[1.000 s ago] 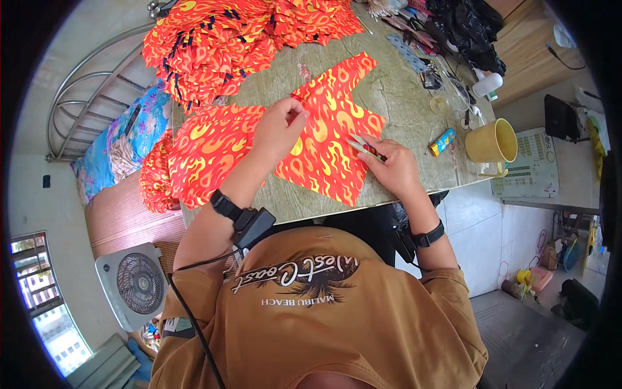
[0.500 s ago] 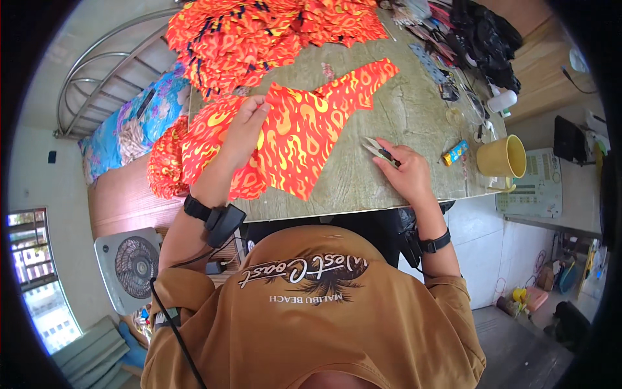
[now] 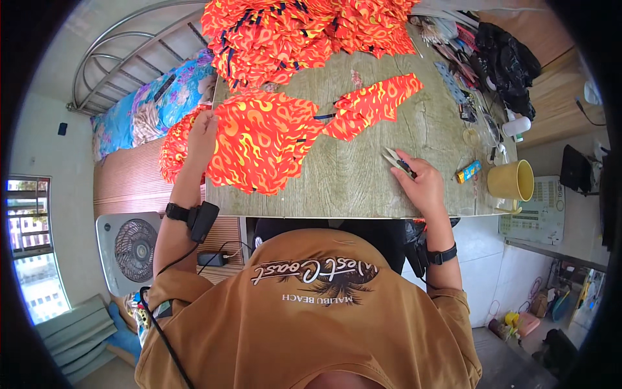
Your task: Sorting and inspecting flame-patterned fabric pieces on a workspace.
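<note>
My left hand (image 3: 202, 133) grips the left edge of an orange and yellow flame-patterned cloth piece (image 3: 272, 139) at the table's left edge; the cloth trails right across the table (image 3: 363, 188) to a narrow end near the middle. My right hand (image 3: 421, 181) rests on the table at the front right, closed around a small pair of thread snips (image 3: 396, 160) whose blades point up and left, apart from the cloth.
A big heap of the same flame cloth (image 3: 291, 35) fills the far side of the table. A yellow mug (image 3: 510, 179), a black bag (image 3: 508, 61) and small tools lie at the right. A fan (image 3: 133, 249) stands on the floor at left.
My left hand has dragged the flame cloth leftward to the table's left edge. My right hand with the snips has stayed near the front right, now clear of the cloth.
</note>
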### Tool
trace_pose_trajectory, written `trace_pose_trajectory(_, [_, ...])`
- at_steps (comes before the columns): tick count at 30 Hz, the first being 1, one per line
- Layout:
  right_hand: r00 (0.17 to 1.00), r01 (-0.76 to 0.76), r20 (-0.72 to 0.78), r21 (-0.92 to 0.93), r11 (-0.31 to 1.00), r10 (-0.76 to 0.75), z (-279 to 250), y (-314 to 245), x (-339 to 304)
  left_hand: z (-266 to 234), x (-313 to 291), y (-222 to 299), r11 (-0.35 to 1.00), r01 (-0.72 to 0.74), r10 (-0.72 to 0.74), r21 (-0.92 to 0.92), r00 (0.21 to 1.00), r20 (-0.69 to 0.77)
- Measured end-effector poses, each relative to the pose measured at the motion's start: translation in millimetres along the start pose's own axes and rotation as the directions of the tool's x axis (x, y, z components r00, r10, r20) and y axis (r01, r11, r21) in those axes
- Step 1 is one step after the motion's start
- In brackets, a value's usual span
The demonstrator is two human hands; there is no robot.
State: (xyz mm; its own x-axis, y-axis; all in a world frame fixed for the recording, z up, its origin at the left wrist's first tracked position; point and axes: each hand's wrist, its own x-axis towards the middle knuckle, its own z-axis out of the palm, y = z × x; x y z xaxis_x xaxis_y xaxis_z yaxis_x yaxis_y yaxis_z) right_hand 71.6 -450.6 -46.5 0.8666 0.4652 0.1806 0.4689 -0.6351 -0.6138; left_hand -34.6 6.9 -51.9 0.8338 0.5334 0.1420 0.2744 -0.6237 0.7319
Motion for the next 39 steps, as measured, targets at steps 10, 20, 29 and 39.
trace_pose_trajectory(10, [0.997,-0.071,0.035,-0.048,0.996,0.072,-2,-4,0,4,3,40,0.883,-0.165,0.195,0.440,0.980,-0.024])
trace_pose_trajectory(20, [0.998,-0.056,0.012,-0.088,0.994,0.058,-3,-5,-2,135,3,154,0.787,-0.616,0.610,-0.023,0.772,0.176])
trace_pose_trajectory(29, [0.991,-0.134,0.042,0.164,0.977,0.129,-7,3,4,166,2,153,0.857,-0.509,0.515,-0.075,0.850,0.115])
trace_pose_trajectory(39, [0.994,-0.068,-0.052,0.404,0.912,0.097,3,-6,10,157,-4,156,0.894,-0.181,0.295,-0.410,0.926,0.235])
